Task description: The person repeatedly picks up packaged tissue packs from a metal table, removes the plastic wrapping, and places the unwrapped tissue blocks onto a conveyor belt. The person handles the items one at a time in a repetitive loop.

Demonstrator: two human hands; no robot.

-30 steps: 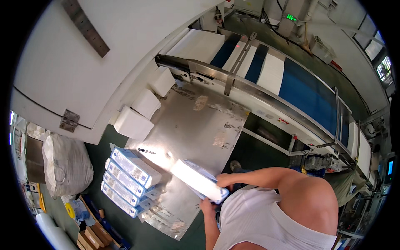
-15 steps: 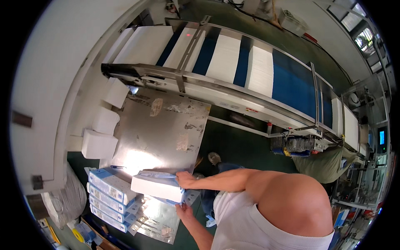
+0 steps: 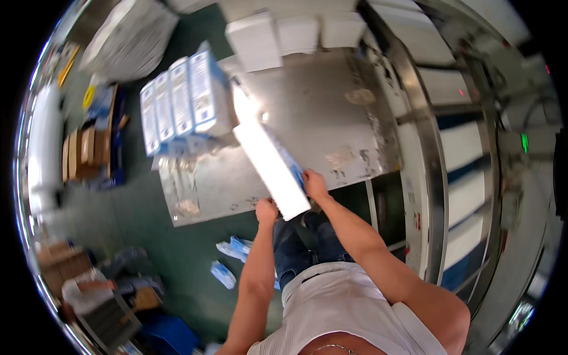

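Note:
I hold a long white and blue box (image 3: 270,165) over the near edge of a steel table (image 3: 331,130). My left hand (image 3: 265,210) grips its near left corner, and my right hand (image 3: 312,183) grips its near right side. The box points away from me toward a row of several upright blue and white boxes (image 3: 180,100) standing at the table's far left. Its top face glares white under the light.
Plain white boxes (image 3: 284,34) line the table's far edge. A conveyor with white and blue sections (image 3: 461,148) runs along the right. On the green floor lie blue packets (image 3: 234,248), flat cardboard (image 3: 83,155) and a large white sack (image 3: 127,36).
The view has swung round, so the table now lies ahead and the conveyor to the right. The long box stays in both hands, now pointing at the row of blue boxes.

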